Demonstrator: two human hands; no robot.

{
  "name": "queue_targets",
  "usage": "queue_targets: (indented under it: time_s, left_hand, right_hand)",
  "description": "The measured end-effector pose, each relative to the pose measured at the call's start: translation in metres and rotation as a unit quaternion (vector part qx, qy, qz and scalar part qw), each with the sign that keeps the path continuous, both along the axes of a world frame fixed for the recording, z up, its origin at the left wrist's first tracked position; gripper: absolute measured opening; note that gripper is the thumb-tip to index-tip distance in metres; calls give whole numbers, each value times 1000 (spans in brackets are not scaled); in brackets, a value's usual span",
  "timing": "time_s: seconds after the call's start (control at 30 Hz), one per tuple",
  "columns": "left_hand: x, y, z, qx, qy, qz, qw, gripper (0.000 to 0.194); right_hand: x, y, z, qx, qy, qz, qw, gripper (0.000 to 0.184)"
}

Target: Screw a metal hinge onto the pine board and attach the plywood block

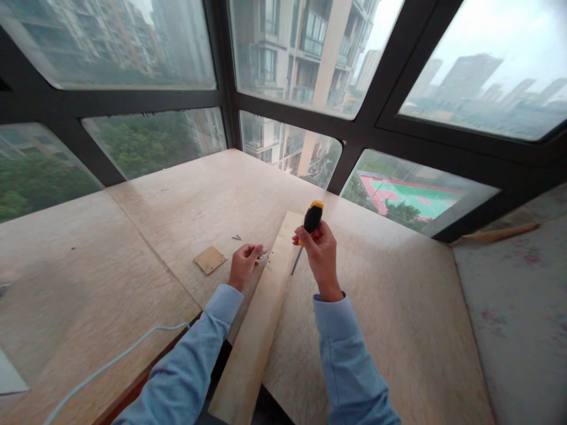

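A screwdriver with a black and yellow handle (313,217) is in my right hand (322,254); its shaft points down beside the right edge of a long wooden board (261,319). My left hand (244,262) is closed in a pinch at the board's left edge, with small metal screws (263,254) at its fingertips. Small dark holes (270,260) show in the board near those fingers. To the left of my left hand lies a small square wooden piece (209,260) with holes near its edge. A few loose screws (237,237) rest on the tabletop just beyond it.
The board lies on a pale wood-look tabletop (376,283) and sticks out over its near edge. A white cable (115,360) runs across the left side. Dark-framed windows (283,106) border the far side, and a patterned wall (522,295) stands at right.
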State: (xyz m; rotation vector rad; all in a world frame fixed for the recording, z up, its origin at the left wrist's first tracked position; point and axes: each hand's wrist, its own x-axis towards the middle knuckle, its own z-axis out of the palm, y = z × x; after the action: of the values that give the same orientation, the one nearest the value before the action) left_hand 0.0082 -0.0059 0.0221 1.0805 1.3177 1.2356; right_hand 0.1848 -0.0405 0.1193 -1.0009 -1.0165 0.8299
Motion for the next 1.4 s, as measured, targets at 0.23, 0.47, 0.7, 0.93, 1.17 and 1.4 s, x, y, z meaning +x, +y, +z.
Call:
queue_targets:
  time_s: [0.23, 0.47, 0.7, 0.93, 1.17, 1.4]
  left_hand:
    - [5, -10, 6, -67, -136, -14, 988, 54]
    - [14, -22, 15, -105, -253, -49, 961, 49]
    - [14, -24, 16, -104, -283, -52, 952, 39]
    - [13, -26, 17, -104, -300, -83, 945, 45]
    - [11, -28, 17, -124, -294, -119, 940, 42]
    - [7, -30, 24, -191, -356, -32, 914, 26]
  right_hand:
    - [0, 8, -22, -146, -144, 76, 976, 15]
    - [-11, 10, -38, -188, -200, 203, 940, 13]
    - [-13, 11, -42, -188, -211, 193, 939, 12]
    - [-12, 12, -40, -178, -183, 238, 937, 19]
    - [-5, 10, -35, -175, -174, 268, 931, 20]
    - [-2, 6, -28, -176, -178, 289, 924, 22]
